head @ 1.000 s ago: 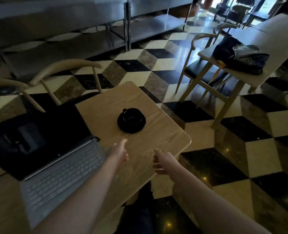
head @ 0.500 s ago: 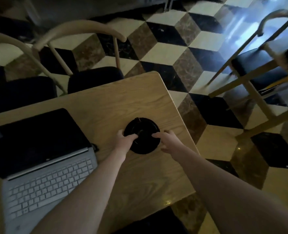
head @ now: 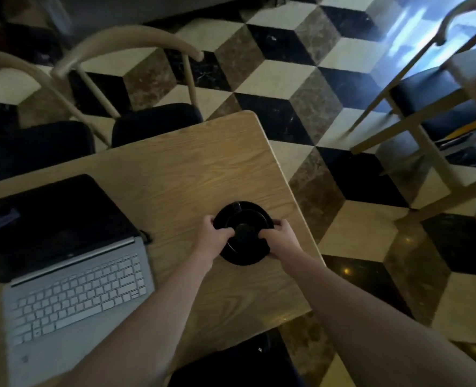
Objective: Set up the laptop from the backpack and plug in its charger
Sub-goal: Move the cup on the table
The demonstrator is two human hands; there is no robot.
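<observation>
Black cup and saucer (head: pixel 244 236) sit near the right edge of the wooden table (head: pixel 192 169) — the left hand (head: pixel 213 237) and right hand (head: pixel 283 238) both close on the saucer's rim from either side. Just beside them to the left, the open silver laptop (head: pixel 72 277) rests on the table, screen dark.

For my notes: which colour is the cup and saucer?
Black, both cup and saucer, seen in the head view.
</observation>
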